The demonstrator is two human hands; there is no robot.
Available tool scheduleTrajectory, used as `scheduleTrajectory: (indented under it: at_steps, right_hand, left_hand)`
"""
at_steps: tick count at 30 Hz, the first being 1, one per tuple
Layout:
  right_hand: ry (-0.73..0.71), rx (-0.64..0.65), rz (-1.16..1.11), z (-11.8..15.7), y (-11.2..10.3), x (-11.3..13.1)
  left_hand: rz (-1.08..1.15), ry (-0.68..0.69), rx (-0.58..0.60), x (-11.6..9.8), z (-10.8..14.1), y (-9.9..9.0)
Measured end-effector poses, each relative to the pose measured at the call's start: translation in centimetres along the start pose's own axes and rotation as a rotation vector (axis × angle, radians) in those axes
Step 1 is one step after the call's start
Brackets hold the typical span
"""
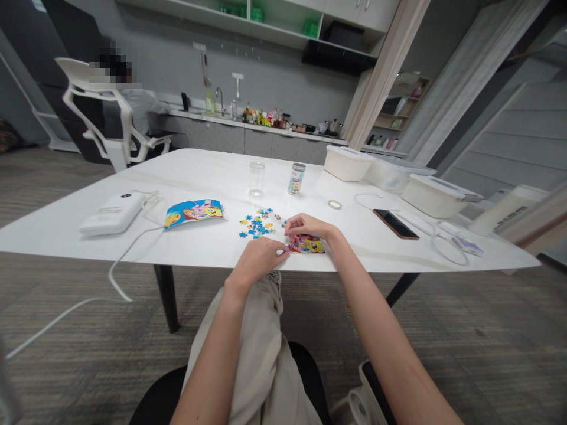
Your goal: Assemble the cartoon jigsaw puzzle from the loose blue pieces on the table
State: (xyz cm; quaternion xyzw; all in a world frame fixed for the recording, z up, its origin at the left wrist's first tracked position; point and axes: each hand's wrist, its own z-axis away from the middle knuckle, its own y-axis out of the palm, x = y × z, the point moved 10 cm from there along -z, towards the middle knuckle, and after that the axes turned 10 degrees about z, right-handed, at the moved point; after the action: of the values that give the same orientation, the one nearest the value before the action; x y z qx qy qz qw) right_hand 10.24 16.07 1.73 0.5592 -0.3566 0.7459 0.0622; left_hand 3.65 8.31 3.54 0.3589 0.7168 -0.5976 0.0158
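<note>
A partly joined jigsaw puzzle [313, 244] with a colourful cartoon picture lies at the table's near edge. At its left side, the bent fingers and thumb of my left hand [261, 258] close together on its edge. My right hand [308, 225] arches over the puzzle's upper left part with its fingers curled down and pressed together. Whatever those fingertips hold is hidden. Loose puzzle pieces [257, 227], mostly blue and yellow, are spread just beyond my left hand. Farther left rests a slightly curved picture sheet [195, 213] with similar cartoon figures.
Behind the pieces stand a clear jar [256, 179] and a printed can [296, 179]; a round lid [334, 204] lies nearby. To the right are a phone [396, 224], cables and white bins [348, 163]. A white power bank [113, 213] sits left. Someone sits in a chair [128, 127] beyond.
</note>
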Motion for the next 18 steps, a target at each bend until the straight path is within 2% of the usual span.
scheduleTrajectory:
  at_steps: [8, 10, 12, 15, 17, 18]
  right_hand:
    - [0.025, -0.01, 0.045, 0.1, -0.1, 0.1]
    - [0.014, -0.052, 0.085, 0.4, -0.5, 0.6]
    - [-0.032, -0.175, 0.141, 1.3, -1.2, 1.5]
    - [-0.092, -0.479, 0.349, 4.3, -1.9, 2.5]
    - [-0.124, -0.68, 0.584, 7.2, -1.2, 3.1]
    - [-0.143, -0.717, 0.669, 8.3, -0.3, 3.3]
  left_hand:
    - [0.017, 0.031, -0.025, -0.5, 0.1, -0.3]
    - [0.02, 0.029, -0.033, -0.4, 0.1, -0.3]
    - [0.025, 0.017, -0.042, -0.2, 0.1, -0.3]
    - [0.036, -0.005, -0.045, 0.1, 0.1, -0.2]
    - [0.048, -0.02, -0.031, 0.2, 0.1, -0.1]
    - [0.055, -0.021, -0.023, 0.2, 0.0, -0.1]
